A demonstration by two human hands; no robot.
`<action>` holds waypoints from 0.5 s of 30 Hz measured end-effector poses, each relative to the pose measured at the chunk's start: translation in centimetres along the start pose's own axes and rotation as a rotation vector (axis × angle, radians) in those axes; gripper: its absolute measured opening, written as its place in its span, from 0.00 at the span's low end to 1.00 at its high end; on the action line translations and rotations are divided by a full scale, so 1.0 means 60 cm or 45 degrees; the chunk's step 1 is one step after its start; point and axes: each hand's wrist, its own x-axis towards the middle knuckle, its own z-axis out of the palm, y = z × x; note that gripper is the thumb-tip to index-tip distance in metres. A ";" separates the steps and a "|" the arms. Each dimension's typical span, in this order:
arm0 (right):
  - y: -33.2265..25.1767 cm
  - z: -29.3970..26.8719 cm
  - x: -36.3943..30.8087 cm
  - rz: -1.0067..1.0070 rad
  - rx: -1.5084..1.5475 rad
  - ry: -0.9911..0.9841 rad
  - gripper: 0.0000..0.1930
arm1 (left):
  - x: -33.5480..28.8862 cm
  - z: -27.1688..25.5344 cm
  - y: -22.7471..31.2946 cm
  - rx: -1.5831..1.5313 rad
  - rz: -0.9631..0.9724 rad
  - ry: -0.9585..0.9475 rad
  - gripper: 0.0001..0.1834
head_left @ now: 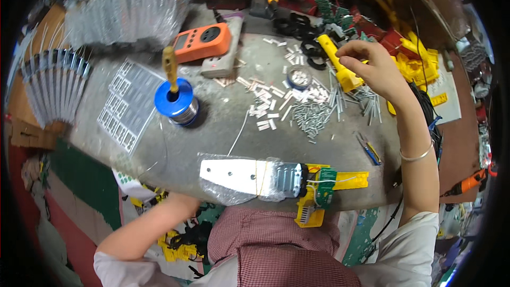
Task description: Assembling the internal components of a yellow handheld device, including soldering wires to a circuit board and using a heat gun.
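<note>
My left hand (183,205) is low at the table's front edge, and its fingers are hidden. My right hand (374,69) hovers at the back right over a yellow plastic handle (340,64); its fingers are loosely curled and slightly apart, with nothing visible between them. In front of me lies a white blade-shaped panel (234,174), partly in clear bubble wrap. At its right end is a yellow plastic housing (350,180) with a green circuit board (325,188) and thin wires. The housing's lower part overhangs the table edge.
A blue solder spool (172,98) with a wooden-handled tool (170,68) stands left of centre. Behind it is an orange multimeter (204,41). Silver screws (311,119) and small white pieces (263,101) lie mid-table, with pliers (367,149) to the right. Wrapped panels (130,10) fill the back left.
</note>
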 end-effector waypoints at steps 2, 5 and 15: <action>0.029 0.006 0.025 -0.019 0.064 0.051 0.13 | -0.020 -0.095 0.086 0.267 0.206 -0.972 0.14; 0.021 0.043 0.102 -0.196 0.089 0.087 0.23 | -0.045 -0.175 0.160 -0.242 0.499 -0.395 0.09; -0.020 0.128 0.259 -0.743 0.155 0.808 0.04 | 0.071 -0.169 0.282 -0.430 0.429 0.508 0.12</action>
